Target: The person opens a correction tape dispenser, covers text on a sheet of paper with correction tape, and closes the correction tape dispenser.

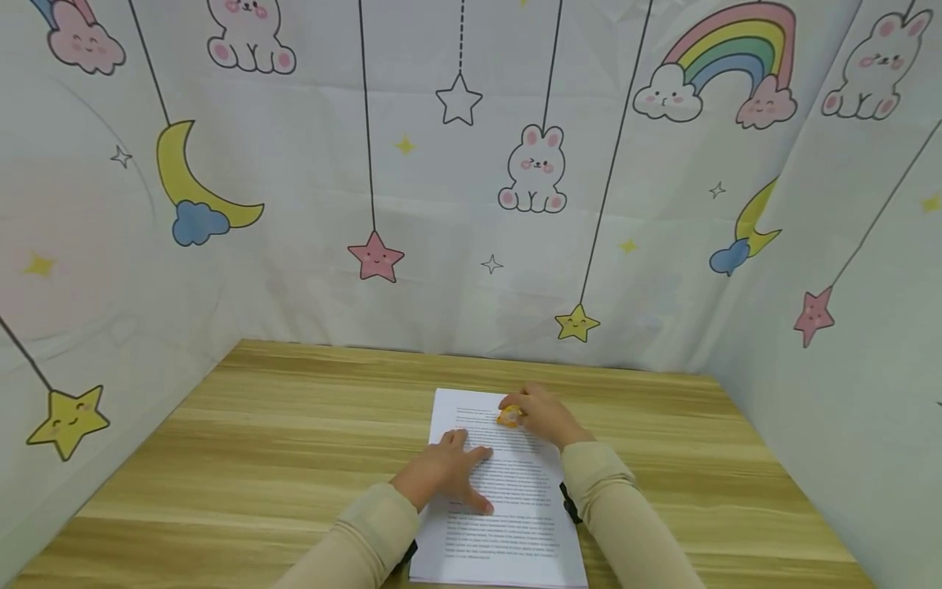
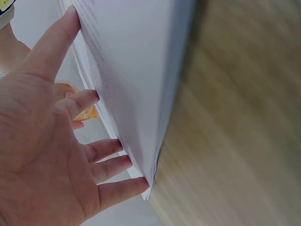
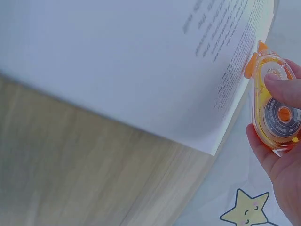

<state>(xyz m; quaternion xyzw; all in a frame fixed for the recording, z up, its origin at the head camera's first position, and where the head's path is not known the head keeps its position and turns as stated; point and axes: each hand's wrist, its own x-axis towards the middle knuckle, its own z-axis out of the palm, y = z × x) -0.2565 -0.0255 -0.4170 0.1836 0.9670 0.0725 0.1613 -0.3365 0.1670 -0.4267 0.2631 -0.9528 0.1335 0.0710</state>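
A stack of printed paper (image 1: 508, 523) lies on the wooden table, its top sheet covered in lines of text. My left hand (image 1: 455, 470) rests on the sheet's left half with fingers spread, the fingertips (image 2: 109, 147) touching the paper. Near the top right of the text, my right hand (image 1: 546, 415) holds an orange, clear-cased correction tape (image 3: 276, 101) between thumb and fingers. Its orange tip (image 3: 250, 66) is at the page surface; whether it presses on the paper I cannot tell. In the head view the right hand partly covers the correction tape.
The wood-grain table (image 1: 294, 425) extends on both sides of the paper. A white cloth backdrop (image 1: 456, 311) with printed stars, rabbits and moons stands behind the table and along its sides. Dark straps (image 1: 570, 503) sit at the wrists.
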